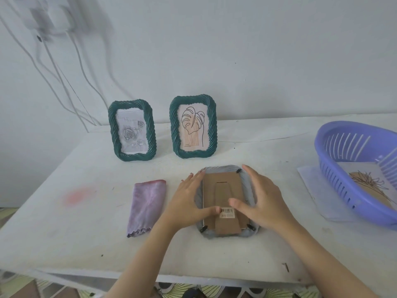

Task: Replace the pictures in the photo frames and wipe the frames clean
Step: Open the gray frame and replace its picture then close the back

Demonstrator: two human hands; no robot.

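The grey photo frame with the twisty rim lies face down on the white table, near the front edge and a bit right of the middle. Its brown cardboard back faces up, with a barcode sticker low down and little black clips at the corners.

I think the frame is light but hard, and the bumpy rim gives fingers a good hold. The front may be glass, so it could break if it drops. The cardboard back is thin and bends easily. The clips are tiny and probably need a fingertip to turn them. The best place to hold is the two long sides of the rim, not the cardboard.

The left hand is spread flat with straight fingers along the left side of the frame, and its thumb lies on the cardboard beside the sticker. The right hand arches over the right side with loosely bent fingers. Its thumb touches the cardboard, and one fingertip sits by the top right clip. Neither hand grabs anything – they only rest on the frame.

A folded purple cloth lies just left of the left hand, not touched.
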